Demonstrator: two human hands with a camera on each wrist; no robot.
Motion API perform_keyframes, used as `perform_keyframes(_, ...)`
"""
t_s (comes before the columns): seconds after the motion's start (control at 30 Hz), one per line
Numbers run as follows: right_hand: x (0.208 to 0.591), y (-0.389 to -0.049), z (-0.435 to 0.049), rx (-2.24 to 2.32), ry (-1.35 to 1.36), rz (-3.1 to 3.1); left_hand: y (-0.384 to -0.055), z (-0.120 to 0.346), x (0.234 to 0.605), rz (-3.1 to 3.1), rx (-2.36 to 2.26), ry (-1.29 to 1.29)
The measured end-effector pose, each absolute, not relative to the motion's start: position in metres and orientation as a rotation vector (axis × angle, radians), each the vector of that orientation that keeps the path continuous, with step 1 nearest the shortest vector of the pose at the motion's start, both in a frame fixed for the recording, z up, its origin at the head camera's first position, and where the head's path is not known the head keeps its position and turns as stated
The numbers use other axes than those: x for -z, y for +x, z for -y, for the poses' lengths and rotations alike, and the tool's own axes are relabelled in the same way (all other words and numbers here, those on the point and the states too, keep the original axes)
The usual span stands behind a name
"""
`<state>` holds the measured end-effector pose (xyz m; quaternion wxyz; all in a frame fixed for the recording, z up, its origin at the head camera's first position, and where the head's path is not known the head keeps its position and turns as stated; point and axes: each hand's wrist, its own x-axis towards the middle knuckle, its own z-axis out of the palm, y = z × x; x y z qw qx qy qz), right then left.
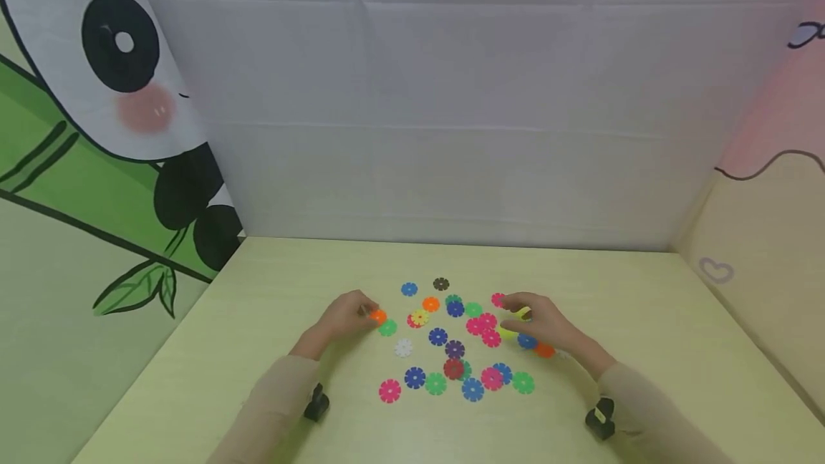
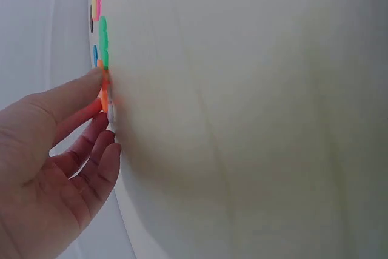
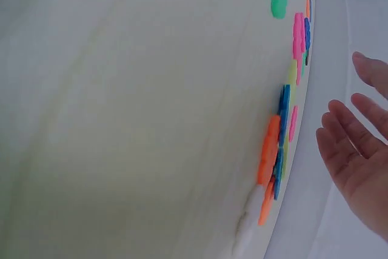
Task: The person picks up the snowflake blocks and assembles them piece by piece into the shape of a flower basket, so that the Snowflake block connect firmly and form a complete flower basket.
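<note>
Head: I have the left hand [image 1: 343, 316] pinching an orange disc [image 1: 378, 316] at left, just beside a green disc [image 1: 387, 328]. Left wrist: thumb [image 2: 88, 82] on the orange rim; I'd use light pressure. Right wrist: right hand [image 3: 367, 174] spread, touching no disc.

About thirty notched discs [image 1: 389, 391], two wrist cameras [image 1: 316, 404], one table [image 1: 193, 385]

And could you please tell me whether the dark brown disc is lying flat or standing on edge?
Lying flat: in the head view, the dark brown disc shows its round, notched face against the table.
</note>
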<state>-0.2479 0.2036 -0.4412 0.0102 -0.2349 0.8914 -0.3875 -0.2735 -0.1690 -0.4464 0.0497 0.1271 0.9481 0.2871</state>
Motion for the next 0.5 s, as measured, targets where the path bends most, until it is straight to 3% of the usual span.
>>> perform_keyframes(0.5,0.456,-0.274,-0.163,0.988,-0.857,-2.733,-0.278,0.167,0.451,-2.89,-0.906,0.372)
